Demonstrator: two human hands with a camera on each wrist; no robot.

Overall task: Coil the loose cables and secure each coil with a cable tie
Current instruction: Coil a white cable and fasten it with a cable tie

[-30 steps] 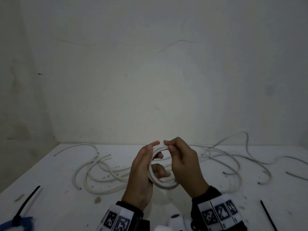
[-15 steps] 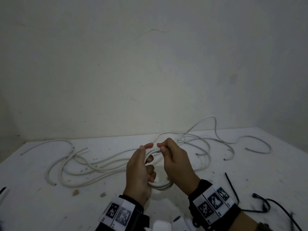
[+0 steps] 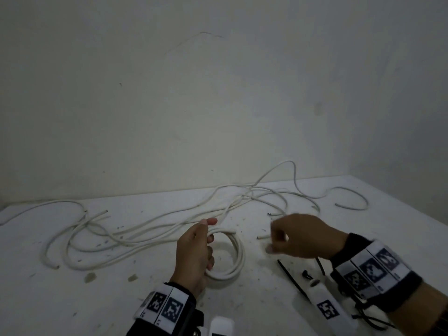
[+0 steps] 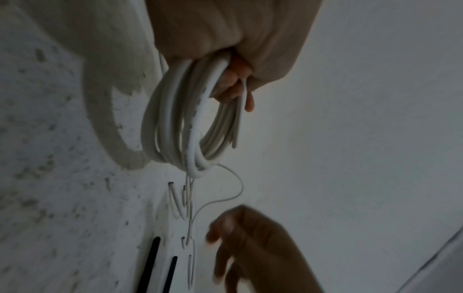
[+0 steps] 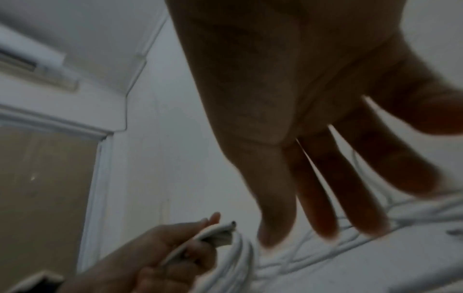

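My left hand [image 3: 208,236] grips a small coil of white cable [image 3: 234,258] by its left side, just above the white table [image 3: 72,299]. The left wrist view shows the coil [image 4: 180,123] hanging from my curled fingers [image 4: 233,87], one cut end sticking out. My right hand [image 3: 274,241] hovers apart to the right of the coil, blurred and holding nothing. In the right wrist view its fingers [image 5: 323,194] are spread and straight. Black cable ties [image 3: 291,280] lie on the table under the right hand, and are also seen as ties [image 4: 150,263].
Loose white cables [image 3: 135,238] sprawl across the table's left and back, with more cable [image 3: 278,197] at the back right. A plain wall [image 3: 218,105] stands right behind. The table's right edge [image 3: 400,202] runs diagonally. A thin black cord [image 3: 363,318] lies by my right wrist.
My right hand has let go of the coil and moved to the right, over the cable ties. The left hand keeps the coil and has lowered it. The view has swung right.
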